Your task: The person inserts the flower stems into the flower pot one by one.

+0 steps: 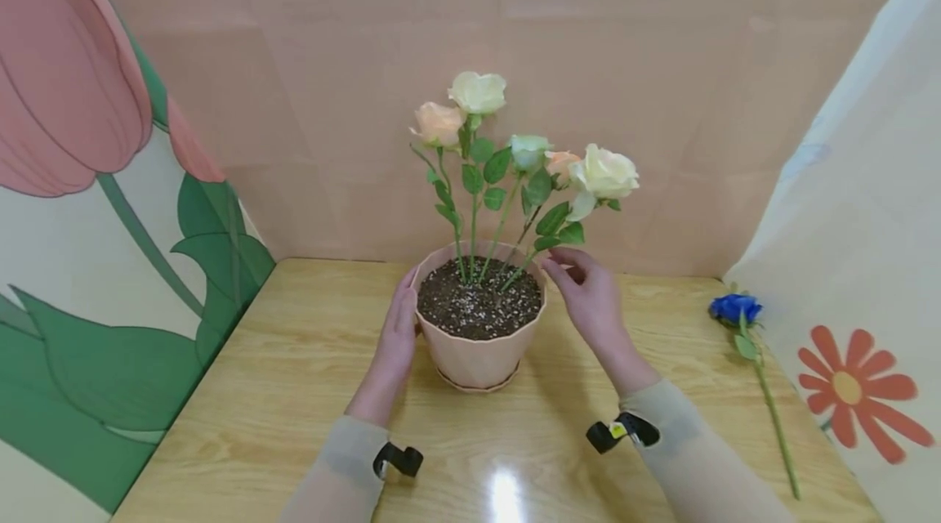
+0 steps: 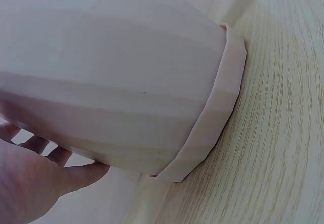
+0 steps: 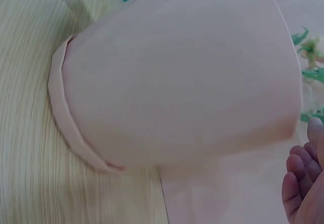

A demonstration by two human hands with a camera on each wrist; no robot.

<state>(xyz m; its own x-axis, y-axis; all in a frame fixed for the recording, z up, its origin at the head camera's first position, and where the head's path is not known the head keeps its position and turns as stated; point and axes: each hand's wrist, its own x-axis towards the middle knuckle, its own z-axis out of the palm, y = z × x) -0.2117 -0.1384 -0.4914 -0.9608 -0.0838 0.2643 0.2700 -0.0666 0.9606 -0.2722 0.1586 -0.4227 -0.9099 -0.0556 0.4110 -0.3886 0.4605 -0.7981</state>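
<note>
A pink faceted flower pot [image 1: 481,355] full of dark soil [image 1: 478,315] stands on a matching saucer [image 2: 215,113]. Artificial roses rise from the soil: a tall white rose [image 1: 478,91], a peach rose [image 1: 438,124], a pale green rose [image 1: 529,152], a second peach rose [image 1: 562,164] and a large white rose [image 1: 606,172] leaning right. My left hand [image 1: 398,323] rests against the pot's left side, fingers extended along it. Beside the right rim, my right hand [image 1: 590,294] hovers just below the leaves with loosely bent fingers and nothing visible in its grasp.
A blue rose [image 1: 738,309] with a long green stem lies on the wooden table [image 1: 309,392] at the right. Behind the pot hangs a pink backdrop [image 1: 353,98]. Flower-printed panels [image 1: 882,278] flank the table on both sides.
</note>
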